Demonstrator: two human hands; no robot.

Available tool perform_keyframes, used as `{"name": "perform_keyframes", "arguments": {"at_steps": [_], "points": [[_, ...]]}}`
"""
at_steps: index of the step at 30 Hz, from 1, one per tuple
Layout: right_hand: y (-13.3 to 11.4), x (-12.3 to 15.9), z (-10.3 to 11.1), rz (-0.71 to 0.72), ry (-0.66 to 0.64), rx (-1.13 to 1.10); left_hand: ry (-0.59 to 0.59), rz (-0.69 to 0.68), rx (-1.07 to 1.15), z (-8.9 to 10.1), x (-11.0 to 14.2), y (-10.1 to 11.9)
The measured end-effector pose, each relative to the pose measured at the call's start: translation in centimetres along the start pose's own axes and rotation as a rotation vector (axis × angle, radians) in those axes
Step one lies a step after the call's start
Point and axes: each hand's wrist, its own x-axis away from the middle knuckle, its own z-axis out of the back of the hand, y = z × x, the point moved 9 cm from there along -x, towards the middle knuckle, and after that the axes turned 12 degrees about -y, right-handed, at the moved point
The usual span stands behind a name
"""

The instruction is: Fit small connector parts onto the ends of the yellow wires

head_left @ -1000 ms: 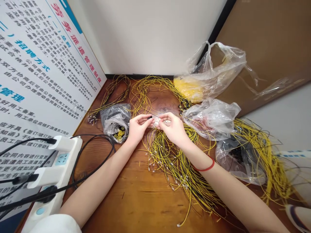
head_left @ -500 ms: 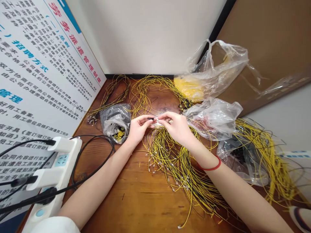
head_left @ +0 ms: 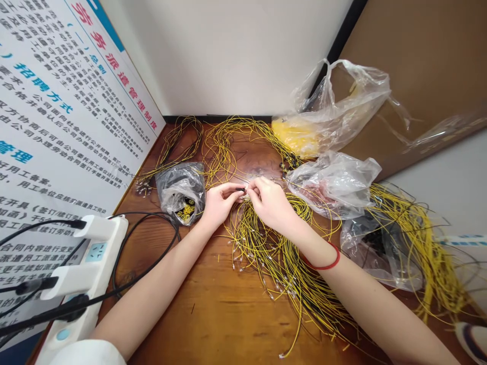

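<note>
Left hand [head_left: 219, 204] pinching short black wire tip [head_left: 240, 189] between thumb and fingertips; tip lying level, pointing toward right hand [head_left: 269, 205], just beside it, fingers curled in, any hold hidden. Loose yellow-and-black wire heap [head_left: 274, 263] below, on brown wooden bench [head_left: 213, 309].

Both hands close together at centre, pinching.
L hand [head_left: 219, 207]: thumb + index tips pressed together, other fingers loosely curled. R hand [head_left: 271, 205]: fingers bent down, tips just beside L fingertips [head_left: 240, 186]. Bare L forearm [head_left: 152, 286] + R forearm [head_left: 365, 289] angle in from lower corners, converging at centre; both wrists slightly bent.
</note>
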Motion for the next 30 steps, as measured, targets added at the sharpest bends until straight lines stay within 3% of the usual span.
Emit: {"name": "perform_keyframes", "arguments": {"at_steps": [11, 21, 30], "points": [[-0.1, 0.1, -0.2, -0.023, -0.028, 0.139, -0.001, -0.016, -0.100, -0.2, 0.2, 0.2], [-0.4, 0.1, -0.2, -0.025, -0.051, 0.256, 0.003, -0.112, -0.397, -0.6, 0.7, 1.8], [-1.6, 0.2, -0.4, 0.027, -0.093, 0.375, 0.018, -0.161, -0.447, -0.7, 0.8, 2.5]]}}
